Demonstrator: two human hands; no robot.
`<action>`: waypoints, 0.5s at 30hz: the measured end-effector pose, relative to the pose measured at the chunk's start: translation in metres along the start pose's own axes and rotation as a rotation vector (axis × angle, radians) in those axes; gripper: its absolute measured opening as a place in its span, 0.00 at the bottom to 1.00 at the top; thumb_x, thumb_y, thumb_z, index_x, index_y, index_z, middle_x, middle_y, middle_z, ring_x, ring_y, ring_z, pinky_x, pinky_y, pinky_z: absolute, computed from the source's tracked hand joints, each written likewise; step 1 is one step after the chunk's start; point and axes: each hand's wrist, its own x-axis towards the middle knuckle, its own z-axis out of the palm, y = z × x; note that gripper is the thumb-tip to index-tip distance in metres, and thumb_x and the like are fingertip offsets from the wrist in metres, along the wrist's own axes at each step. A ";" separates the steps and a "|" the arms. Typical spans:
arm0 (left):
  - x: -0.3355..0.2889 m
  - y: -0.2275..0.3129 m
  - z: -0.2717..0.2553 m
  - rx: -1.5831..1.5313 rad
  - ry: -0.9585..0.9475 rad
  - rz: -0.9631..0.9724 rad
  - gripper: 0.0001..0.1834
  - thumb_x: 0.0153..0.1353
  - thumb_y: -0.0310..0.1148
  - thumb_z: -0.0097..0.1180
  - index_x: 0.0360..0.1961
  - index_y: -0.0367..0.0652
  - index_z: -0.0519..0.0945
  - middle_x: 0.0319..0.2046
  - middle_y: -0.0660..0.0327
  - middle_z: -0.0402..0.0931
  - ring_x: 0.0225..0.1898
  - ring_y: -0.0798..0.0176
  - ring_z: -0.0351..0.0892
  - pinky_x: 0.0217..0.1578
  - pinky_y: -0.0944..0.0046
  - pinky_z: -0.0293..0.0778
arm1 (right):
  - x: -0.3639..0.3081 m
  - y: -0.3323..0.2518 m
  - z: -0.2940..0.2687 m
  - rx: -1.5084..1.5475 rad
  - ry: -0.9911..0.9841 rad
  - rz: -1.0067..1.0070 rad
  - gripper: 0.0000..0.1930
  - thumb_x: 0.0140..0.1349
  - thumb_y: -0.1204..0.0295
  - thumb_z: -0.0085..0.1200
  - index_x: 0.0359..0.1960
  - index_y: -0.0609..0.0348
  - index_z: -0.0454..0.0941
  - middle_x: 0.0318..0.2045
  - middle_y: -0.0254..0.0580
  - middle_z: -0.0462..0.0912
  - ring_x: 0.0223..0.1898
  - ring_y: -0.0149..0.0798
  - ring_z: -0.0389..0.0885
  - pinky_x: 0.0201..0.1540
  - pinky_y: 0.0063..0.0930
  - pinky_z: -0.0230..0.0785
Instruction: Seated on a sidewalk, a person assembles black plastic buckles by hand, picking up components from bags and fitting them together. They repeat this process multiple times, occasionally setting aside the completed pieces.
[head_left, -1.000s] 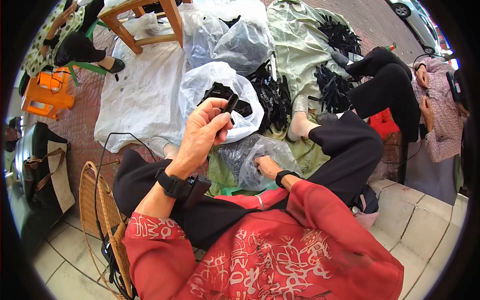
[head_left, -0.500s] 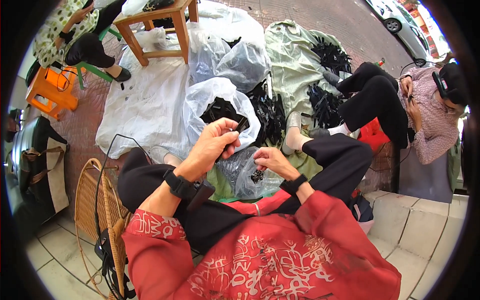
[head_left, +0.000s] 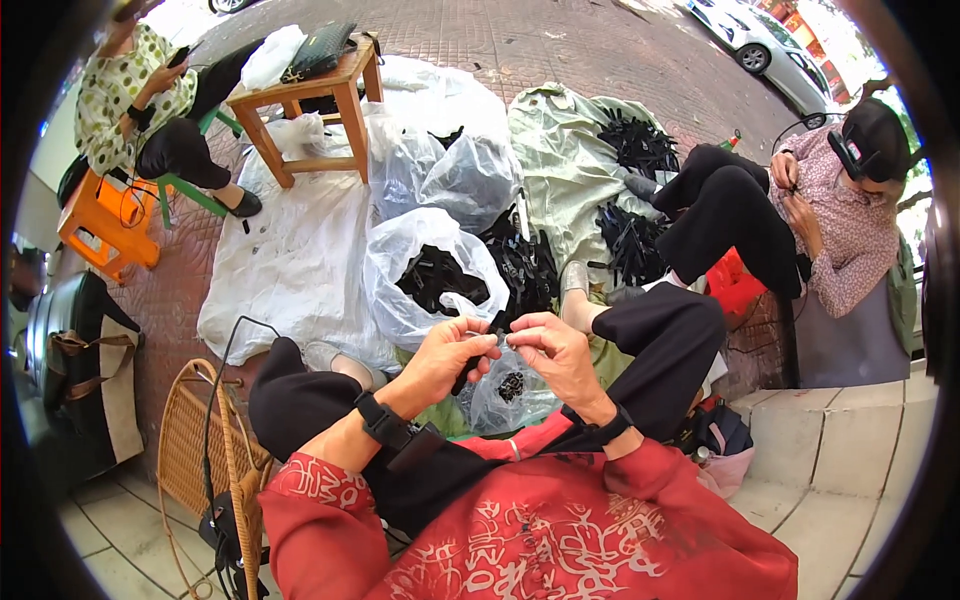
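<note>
My left hand [head_left: 448, 358] is closed on a short black strap [head_left: 464, 377], whose lower end hangs below the fingers. Beside it, my right hand [head_left: 556, 360] pinches at the strap's upper end, fingertips almost meeting the left ones. What the right fingers hold is too small to make out. Under my hands lies a clear plastic bag [head_left: 535, 403] with a cluster of small dark and brassy pieces [head_left: 511, 387] in it. Just beyond stands an open white plastic bag [head_left: 385, 255] filled with black straps [head_left: 440, 280].
More black strips [head_left: 525, 270] lie right of the white bag, and others on a green sheet [head_left: 545, 140]. A wooden stool [head_left: 345, 115] stands on the white sheet [head_left: 270, 260]. One person [head_left: 850, 220] sits at right, another [head_left: 150, 100] at far left. A wicker chair [head_left: 195, 420] is near my left.
My right hand has risen from the bag of small pieces to meet the left. My left hand has come down and nearer. The view has shifted slightly.
</note>
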 end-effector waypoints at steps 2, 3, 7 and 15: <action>-0.002 0.002 0.001 0.007 0.008 -0.004 0.08 0.55 0.27 0.50 0.36 0.39 0.70 0.23 0.60 0.74 0.19 0.72 0.70 0.16 0.75 0.64 | -0.001 0.000 0.004 -0.016 0.008 -0.050 0.08 0.48 0.83 0.50 0.31 0.61 0.76 0.33 0.40 0.75 0.35 0.32 0.75 0.36 0.20 0.67; -0.002 0.003 0.001 -0.003 -0.017 0.001 0.09 0.54 0.26 0.51 0.37 0.38 0.69 0.23 0.60 0.73 0.19 0.72 0.70 0.16 0.75 0.65 | -0.001 0.000 0.005 -0.033 0.000 -0.088 0.07 0.48 0.83 0.51 0.30 0.62 0.76 0.32 0.40 0.76 0.35 0.33 0.76 0.36 0.21 0.67; -0.002 0.000 -0.001 -0.026 -0.098 0.009 0.13 0.51 0.23 0.53 0.39 0.37 0.69 0.22 0.61 0.73 0.19 0.72 0.70 0.17 0.75 0.65 | -0.004 0.002 0.011 0.030 -0.008 -0.083 0.07 0.48 0.84 0.51 0.30 0.63 0.75 0.33 0.40 0.76 0.36 0.32 0.74 0.38 0.22 0.67; -0.004 0.002 0.001 0.000 0.035 0.115 0.12 0.49 0.23 0.55 0.36 0.38 0.71 0.22 0.64 0.73 0.19 0.74 0.70 0.16 0.77 0.64 | -0.001 0.001 0.017 0.143 0.019 0.033 0.11 0.46 0.81 0.54 0.34 0.62 0.74 0.28 0.38 0.75 0.32 0.32 0.75 0.34 0.21 0.67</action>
